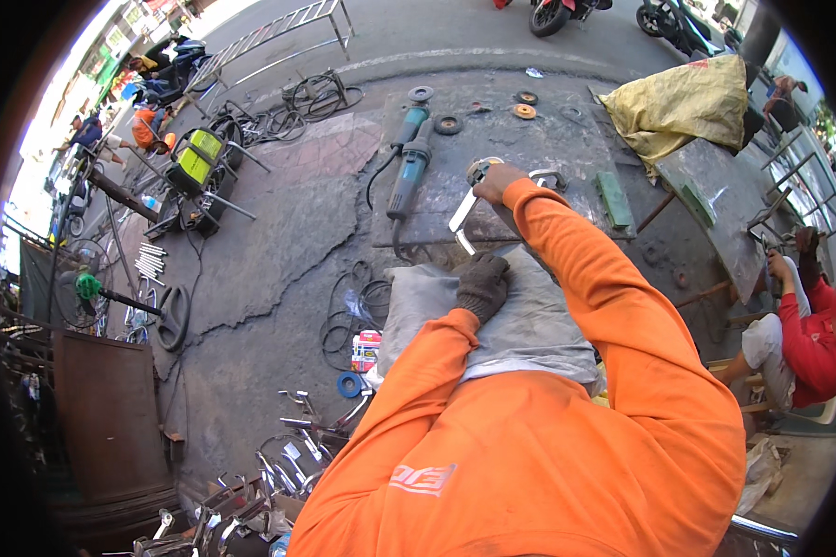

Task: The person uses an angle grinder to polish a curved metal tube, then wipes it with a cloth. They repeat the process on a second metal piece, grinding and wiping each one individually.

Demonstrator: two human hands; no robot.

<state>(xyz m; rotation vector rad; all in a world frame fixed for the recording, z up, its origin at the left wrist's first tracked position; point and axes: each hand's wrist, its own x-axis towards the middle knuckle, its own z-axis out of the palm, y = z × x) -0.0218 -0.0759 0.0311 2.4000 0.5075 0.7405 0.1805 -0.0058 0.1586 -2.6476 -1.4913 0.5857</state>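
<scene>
The gloved left hand (482,284) rests closed on the knee while the bare right hand (497,181) grips a bent steel piece (464,215) on the table (567,139), best held flat beside the angle grinder (409,172).

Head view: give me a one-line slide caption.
Gloved left hand rests on grey cloth; bare right hand grips a curved shiny metal piece beside a blue angle grinder.
</scene>
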